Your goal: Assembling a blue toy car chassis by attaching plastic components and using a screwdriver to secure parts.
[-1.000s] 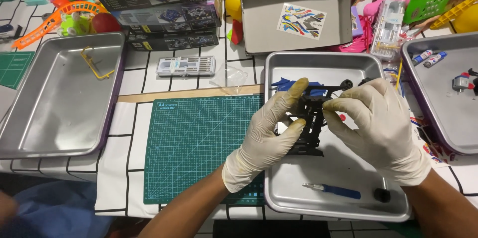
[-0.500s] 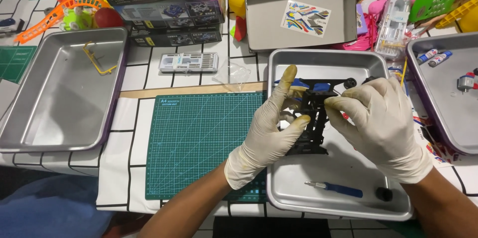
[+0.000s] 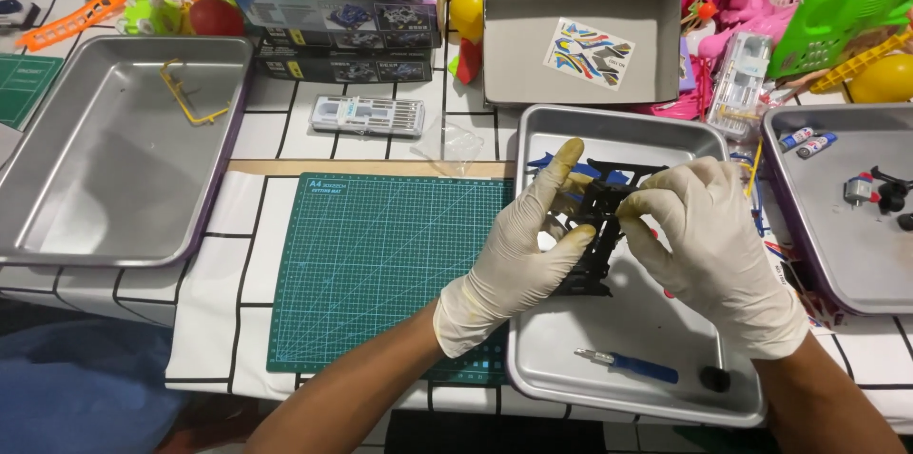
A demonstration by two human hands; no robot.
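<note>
Black chassis over metal tray

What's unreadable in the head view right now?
- Black frame: middle hidden by left hand and right hand; each grip's contact unclear.
- Blue parts: mostly behind the frame.
- Right tray: cut by the picture edge.
- Small motor: too small.

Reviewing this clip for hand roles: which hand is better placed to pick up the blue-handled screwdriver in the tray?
Probably the right hand. The blue-handled screwdriver lies in the tray just below it, while the left hand cradles the black chassis from the far side.
</note>
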